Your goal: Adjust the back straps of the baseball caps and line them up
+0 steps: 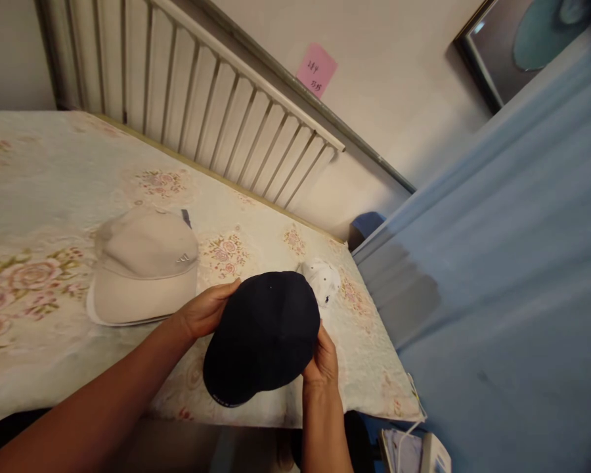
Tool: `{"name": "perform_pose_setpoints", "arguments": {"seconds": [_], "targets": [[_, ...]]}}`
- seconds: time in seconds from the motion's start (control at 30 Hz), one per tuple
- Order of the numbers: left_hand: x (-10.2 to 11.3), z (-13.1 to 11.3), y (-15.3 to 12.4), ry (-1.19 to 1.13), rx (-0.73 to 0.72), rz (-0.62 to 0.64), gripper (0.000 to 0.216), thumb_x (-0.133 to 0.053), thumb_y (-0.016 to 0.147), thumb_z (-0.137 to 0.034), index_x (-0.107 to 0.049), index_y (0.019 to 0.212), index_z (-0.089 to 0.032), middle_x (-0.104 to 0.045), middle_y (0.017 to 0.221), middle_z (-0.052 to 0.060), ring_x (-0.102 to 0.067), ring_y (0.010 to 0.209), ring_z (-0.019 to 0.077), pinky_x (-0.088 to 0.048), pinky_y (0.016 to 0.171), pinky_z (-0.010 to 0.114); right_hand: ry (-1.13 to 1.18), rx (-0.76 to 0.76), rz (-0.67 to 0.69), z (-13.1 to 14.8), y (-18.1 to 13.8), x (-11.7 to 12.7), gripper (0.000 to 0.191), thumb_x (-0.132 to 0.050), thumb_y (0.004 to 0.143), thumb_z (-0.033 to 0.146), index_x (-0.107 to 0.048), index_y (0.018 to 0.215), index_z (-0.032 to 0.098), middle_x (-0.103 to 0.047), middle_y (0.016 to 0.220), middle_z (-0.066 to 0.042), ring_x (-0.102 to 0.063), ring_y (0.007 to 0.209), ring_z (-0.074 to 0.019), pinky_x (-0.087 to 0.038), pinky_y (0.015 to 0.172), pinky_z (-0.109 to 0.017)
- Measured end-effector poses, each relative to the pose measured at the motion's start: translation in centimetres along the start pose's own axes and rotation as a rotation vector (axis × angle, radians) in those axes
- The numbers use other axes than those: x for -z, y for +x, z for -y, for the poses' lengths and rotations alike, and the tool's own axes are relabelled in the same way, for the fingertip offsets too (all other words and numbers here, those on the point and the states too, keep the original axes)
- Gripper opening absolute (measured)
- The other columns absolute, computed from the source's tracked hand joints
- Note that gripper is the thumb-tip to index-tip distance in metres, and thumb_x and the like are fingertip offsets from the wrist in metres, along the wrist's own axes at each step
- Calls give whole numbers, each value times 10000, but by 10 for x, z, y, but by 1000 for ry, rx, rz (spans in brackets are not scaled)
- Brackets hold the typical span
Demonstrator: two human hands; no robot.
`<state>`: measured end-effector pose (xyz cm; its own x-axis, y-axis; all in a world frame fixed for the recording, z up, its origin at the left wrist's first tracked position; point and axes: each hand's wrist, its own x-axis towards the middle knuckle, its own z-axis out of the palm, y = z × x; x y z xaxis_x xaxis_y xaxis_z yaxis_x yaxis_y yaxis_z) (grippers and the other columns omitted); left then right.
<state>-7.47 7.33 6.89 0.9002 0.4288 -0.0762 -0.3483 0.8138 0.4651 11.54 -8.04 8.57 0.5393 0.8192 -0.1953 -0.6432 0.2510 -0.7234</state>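
I hold a dark navy baseball cap (263, 335) just above the table's near edge, its brim pointing toward me. My left hand (204, 309) grips the cap's left side with its fingers curled on the crown. My right hand (322, 360) clasps the right side near the brim. A beige cap (142, 266) lies flat on the floral tablecloth (44, 197) to the left. Behind the navy cap, partly hidden by it, is a white cap (324, 279).
A white radiator (201, 98) runs along the wall behind the table, with a pink sticky note (316, 69) on the wall above it. A blue curtain or partition (512, 295) fills the right side. A small white device (416, 452) sits low at the right.
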Motion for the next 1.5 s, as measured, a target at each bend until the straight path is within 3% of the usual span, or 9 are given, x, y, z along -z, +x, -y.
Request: {"name": "perform_pose_setpoints", "arguments": {"seconds": [0.2,0.47,0.6,0.7,0.8,0.9,1.17,1.5], "targets": [[5,-1,7,78,-36,-116,329,-545,888,-282,-632,1142,-93,-743,945,115,-704,855,231,-533,834,328,39,-74,-10,-3,18,-3,210,-677,758,214,-715,957,159,-757,917,-55,-700,886,-173,-475,983,-342],[10,1,12,76,-48,-403,271,-559,869,-237,-649,1071,-80,-749,833,116,-713,686,222,-575,648,295,32,-124,-22,-17,55,5,144,-630,797,212,-714,898,153,-762,873,-35,-705,863,-162,-519,922,-310],[20,8,19,36,2,-502,204,-593,819,-166,-665,994,-89,-739,713,97,-699,587,231,-571,534,290,-118,-111,3,-27,76,10,182,-646,792,280,-692,913,152,-757,899,-36,-703,863,-153,-550,840,-276],[28,12,24,14,50,-587,182,-537,830,-123,-656,963,-86,-713,611,81,-664,477,222,-551,454,287,-207,-133,13,-34,83,17,151,-667,773,274,-679,850,145,-752,777,-26,-699,685,-133,-573,680,-237],[33,15,26,7,60,-625,203,-470,853,-101,-642,960,-85,-695,567,70,-641,428,209,-539,428,276,-255,-162,13,-40,76,29,122,-691,737,225,-666,804,126,-731,682,-26,-670,569,-126,-557,557,-214],[36,15,27,-2,58,-644,217,-436,867,-99,-634,956,-91,-696,576,68,-639,425,199,-543,440,269,-278,-165,25,-44,60,40,137,-700,728,212,-663,819,117,-725,679,-33,-662,558,-115,-539,537,-188],[43,19,28,-18,112,-646,226,-442,860,-116,-645,959,-104,-705,600,82,-668,482,230,-558,464,296,-283,-154,102,-55,15,50,223,-704,759,254,-672,923,105,-742,840,-81,-696,682,-142,-564,658,-236],[35,23,25,-46,142,-614,216,-517,795,-103,-660,955,-90,-718,621,93,-676,494,270,-571,463,351,-273,-126,2,-59,-4,55,205,-763,695,221,-665,848,127,-729,765,-47,-673,623,-122,-556,628,-226]]}}
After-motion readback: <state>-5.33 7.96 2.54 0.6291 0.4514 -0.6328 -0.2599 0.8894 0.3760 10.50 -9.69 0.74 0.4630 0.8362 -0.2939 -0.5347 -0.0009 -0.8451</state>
